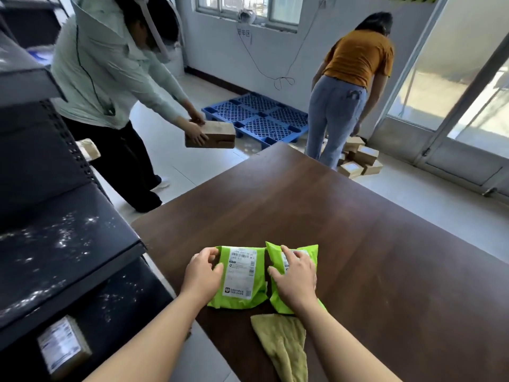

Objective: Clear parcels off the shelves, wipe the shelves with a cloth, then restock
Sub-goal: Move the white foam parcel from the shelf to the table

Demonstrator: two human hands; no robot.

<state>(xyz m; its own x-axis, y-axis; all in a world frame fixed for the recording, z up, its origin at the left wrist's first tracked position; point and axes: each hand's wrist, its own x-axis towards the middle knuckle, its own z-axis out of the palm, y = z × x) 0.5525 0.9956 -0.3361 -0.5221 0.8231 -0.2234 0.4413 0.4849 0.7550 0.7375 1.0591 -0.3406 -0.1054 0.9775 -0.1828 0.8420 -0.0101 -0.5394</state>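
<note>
Left grip (pixel 203 274) is closed on the left edge of the left green parcel (pixel 242 274), with the thumb laid on top and the fingers curled over the far corner. The right green parcel (pixel 308 252) is covered from above by the right grip (pixel 296 277): the fingers are spread and only lightly bent, the thumb is set along the parcel's left edge, and nothing is clasped.

Both parcels are laid flat and close side by side on the dark wooden bench (pixel 358 230), near its front-left corner, each with a white shipping label turned up. A yellow-green cloth (pixel 283 346) is left crumpled on the bench just in front of them, beside the right forearm.

To the left, dark metal shelves (pixel 68 244) are seen, speckled with pale dust. A labelled cardboard parcel (pixel 62 347) is kept on the lowest shelf in view.

Further off, a brown cardboard box (pixel 212 135) is held in both hands by a person in a pale green jacket (pixel 104 78). A heap of small boxes (pixel 358 158) on the floor is bent over by a person in an orange top (pixel 358 56). A blue pallet (pixel 259 117) is laid on the floor between them.
</note>
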